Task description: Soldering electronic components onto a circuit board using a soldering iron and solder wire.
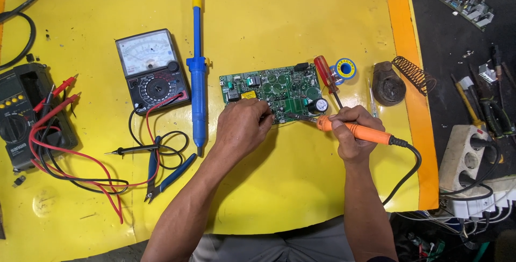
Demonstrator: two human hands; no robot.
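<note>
A green circuit board [271,91] with several round capacitors lies flat on the yellow table [301,20]. My right hand [352,133] grips an orange-handled soldering iron [357,130], and its tip touches the board's near edge. My left hand [242,127] rests at that same edge with the fingers pinched together; whether they hold something is hidden. A black cord [406,173] runs from the iron off to the right.
A blue desoldering pump [197,73], an analog meter [152,69] with red and black leads, blue-handled pliers [161,173] and a dark digital meter [24,111] lie left. A red screwdriver [326,73], solder spool [344,69] and iron stand [395,79] sit right. A power strip [465,160] is beyond the table edge.
</note>
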